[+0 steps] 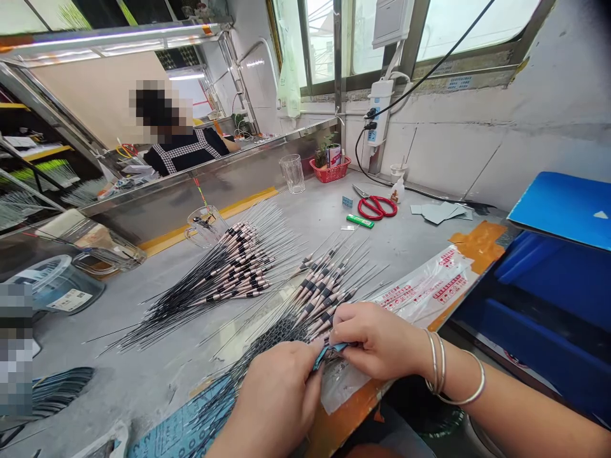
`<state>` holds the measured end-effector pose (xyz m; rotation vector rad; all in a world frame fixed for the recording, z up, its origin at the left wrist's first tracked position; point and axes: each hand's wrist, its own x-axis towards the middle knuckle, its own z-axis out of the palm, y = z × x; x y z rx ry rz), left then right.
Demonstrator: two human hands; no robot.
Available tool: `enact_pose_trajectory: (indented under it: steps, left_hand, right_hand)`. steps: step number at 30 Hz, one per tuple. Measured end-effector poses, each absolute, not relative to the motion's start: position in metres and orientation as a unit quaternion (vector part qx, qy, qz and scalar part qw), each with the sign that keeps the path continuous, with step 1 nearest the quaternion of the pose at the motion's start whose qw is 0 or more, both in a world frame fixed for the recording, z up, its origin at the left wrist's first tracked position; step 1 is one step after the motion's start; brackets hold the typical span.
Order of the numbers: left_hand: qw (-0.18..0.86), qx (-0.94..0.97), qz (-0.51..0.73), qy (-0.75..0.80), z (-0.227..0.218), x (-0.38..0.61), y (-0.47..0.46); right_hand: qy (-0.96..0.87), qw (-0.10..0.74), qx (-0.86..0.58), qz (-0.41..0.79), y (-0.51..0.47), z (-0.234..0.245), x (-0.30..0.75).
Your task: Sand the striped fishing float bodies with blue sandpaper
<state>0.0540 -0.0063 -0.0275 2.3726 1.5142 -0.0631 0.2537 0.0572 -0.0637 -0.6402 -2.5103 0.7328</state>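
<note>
While between both hands (274, 401) (377, 340), one blue strip (329, 355); two float bundles (229, 267) (324, 292).

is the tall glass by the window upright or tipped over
Upright: the clear glass stands on its base on the grey worktop, with its open rim facing up.

This is a small handcraft workshop. Heaps of slender black-banded fishing floats (238, 267) cover the grey worktop (315, 210) in front of me, with red-handled scissors (377, 207) at about 1 o'clock. At 11 o'clock a co-worker (184, 151) sits at a neighbouring bench beyond a steel divider (200, 191), and a power strip (380, 111) hangs on the bare wall (453, 152) at 1 o'clock.
</note>
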Motion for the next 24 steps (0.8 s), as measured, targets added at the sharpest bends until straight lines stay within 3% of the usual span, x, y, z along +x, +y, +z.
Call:
enact_pose_trajectory:
  steps: [12,24]
  left_hand:
    - [0.153,0.825,-0.043,0.542,-0.019,0.076,0.005]
    - [0.177,0.824,-0.043,0.537,-0.025,0.071,0.006]
  right_hand:
    - [-0.891,0.264,-0.253,0.271,0.055,-0.067,0.261]
    - [-0.892,0.253,-0.252,0.276,0.057,-0.071,0.262]
